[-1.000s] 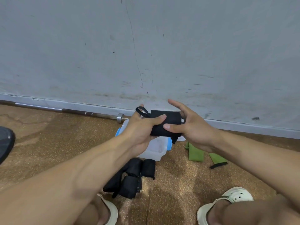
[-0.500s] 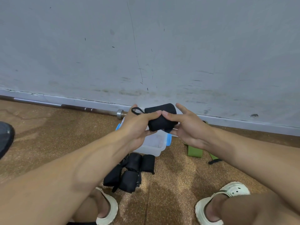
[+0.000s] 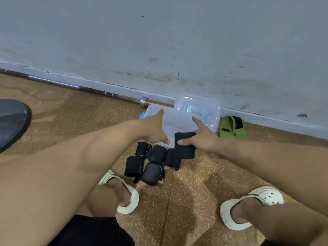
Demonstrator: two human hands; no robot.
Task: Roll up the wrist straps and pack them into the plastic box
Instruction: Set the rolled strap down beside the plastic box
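My left hand (image 3: pixel 154 129) hung spread and empty over the near-left rim of the plastic box (image 3: pixel 179 121). My right hand (image 3: pixel 200 139) pinched the rolled wrist strap (image 3: pixel 184 146) at the box's near edge, above the floor. I judged it best lowered in flat, kept tightly wound.

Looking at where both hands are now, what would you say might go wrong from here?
The right hand grips the black strap only at one edge, so its roll might loosen. The strap sits at the near rim of the plastic box, so it might drop onto the rolled straps on the floor instead.
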